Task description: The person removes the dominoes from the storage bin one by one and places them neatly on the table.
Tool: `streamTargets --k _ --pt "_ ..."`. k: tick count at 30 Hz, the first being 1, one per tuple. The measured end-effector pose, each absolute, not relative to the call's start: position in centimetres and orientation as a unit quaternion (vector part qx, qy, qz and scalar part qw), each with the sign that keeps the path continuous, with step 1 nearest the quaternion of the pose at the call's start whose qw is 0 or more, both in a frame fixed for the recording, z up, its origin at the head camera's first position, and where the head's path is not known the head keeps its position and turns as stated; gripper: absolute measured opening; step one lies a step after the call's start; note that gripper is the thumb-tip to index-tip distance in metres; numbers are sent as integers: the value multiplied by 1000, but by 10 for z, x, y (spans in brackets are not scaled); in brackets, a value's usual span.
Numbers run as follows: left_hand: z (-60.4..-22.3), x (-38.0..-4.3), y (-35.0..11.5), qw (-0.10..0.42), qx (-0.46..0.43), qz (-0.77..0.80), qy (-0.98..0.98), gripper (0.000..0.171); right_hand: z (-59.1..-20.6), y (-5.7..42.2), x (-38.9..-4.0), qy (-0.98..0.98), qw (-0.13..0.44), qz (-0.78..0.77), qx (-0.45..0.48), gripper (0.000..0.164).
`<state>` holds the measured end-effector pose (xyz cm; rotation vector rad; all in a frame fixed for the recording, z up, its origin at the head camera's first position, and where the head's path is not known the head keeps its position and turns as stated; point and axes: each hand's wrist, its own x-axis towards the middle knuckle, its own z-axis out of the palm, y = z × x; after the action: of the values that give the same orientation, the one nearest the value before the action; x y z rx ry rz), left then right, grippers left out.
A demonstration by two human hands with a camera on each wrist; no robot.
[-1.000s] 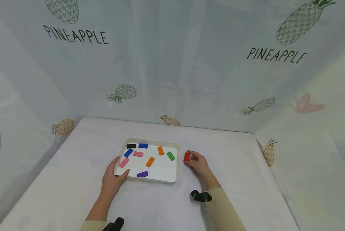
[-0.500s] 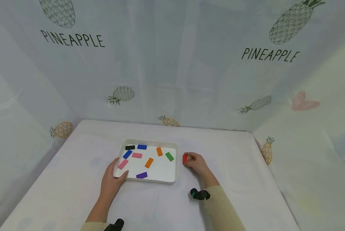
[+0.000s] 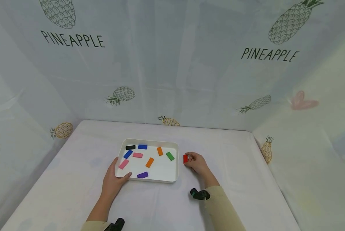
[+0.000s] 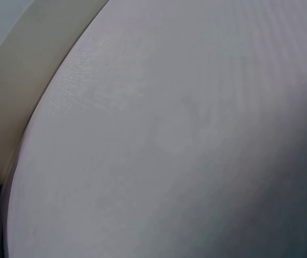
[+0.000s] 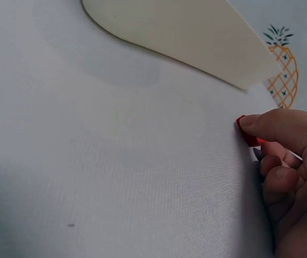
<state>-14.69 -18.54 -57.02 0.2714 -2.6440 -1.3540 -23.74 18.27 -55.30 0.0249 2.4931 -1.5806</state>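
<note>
My left hand (image 3: 111,183) grips the near-left corner of a shallow white tray (image 3: 176,163), its thumb at the front rim and fingers along the left side. Beyond the tray's right side, my right hand (image 3: 197,163) pinches a small red rectangular block (image 3: 185,159) by its ends, low at the tabletop. In the right wrist view the thumb covers part of the red block (image 5: 250,137). The left wrist view catches only the tray's outer wall (image 4: 22,80) and a bit of the hand.
Flat blocks lie spread in the tray: black (image 3: 130,147), two blue (image 3: 142,147), two pink (image 3: 137,155), two orange (image 3: 149,162), one green (image 3: 170,156) and one purple (image 3: 142,175). A white cloth covers the table (image 3: 149,208). Pineapple-print curtains (image 3: 172,64) stand behind and at both sides.
The left thumb has slid slightly rightward along the tray's front rim. My right hand keeps its pinch on the red block in nearly the same place. The head view has shifted a little.
</note>
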Motion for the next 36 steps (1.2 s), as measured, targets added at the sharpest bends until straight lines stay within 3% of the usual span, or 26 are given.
streamTargets --k 11,21,29,36 --pt "-572 -142 -190 61 80 -462 -881 114 -549 174 -235 837 77 -542 16 49" --pt "-572 -145 -190 67 64 -444 -891 113 -512 145 -229 822 49 -566 -27 41" --pt "-569 -145 -190 60 71 -448 -889 113 -507 128 -241 882 45 -452 -124 41" --pt "-568 -144 -190 63 71 -449 -888 114 -511 121 -252 932 42 -331 -143 39"
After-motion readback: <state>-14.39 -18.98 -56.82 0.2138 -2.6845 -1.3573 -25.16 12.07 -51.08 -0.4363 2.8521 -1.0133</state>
